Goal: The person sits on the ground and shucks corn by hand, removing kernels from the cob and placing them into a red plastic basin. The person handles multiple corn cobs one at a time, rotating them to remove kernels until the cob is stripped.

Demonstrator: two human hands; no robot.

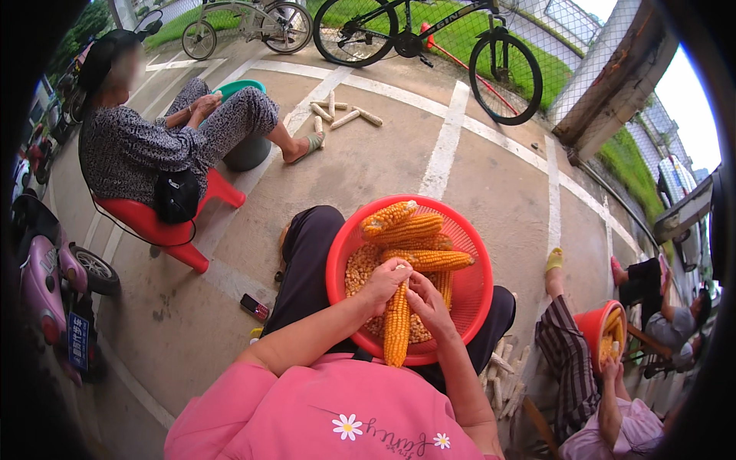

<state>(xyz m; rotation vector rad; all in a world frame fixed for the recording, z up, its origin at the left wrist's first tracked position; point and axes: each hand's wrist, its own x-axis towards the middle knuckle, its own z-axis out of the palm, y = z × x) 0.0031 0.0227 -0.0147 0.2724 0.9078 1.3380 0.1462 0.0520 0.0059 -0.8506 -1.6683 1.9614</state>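
Observation:
A red plastic colander basket rests on my lap, holding loose corn kernels and several whole yellow corn cobs. Above it, both of my hands are on one ear of corn, whose lower end points towards my pink shirt. The fingers of my left hand close around its upper end, near a pale tip. My right hand touches the same ear from the right side, with thumb and fingers near the top. Part of the ear's upper end is hidden by my fingers.
Stripped cobs lie on the ground at right; several more lie ahead. A mobile phone lies left of my leg. A person sits on a red plastic stool at left. Other people sit at right by a red bucket. Bicycles stand by the fence.

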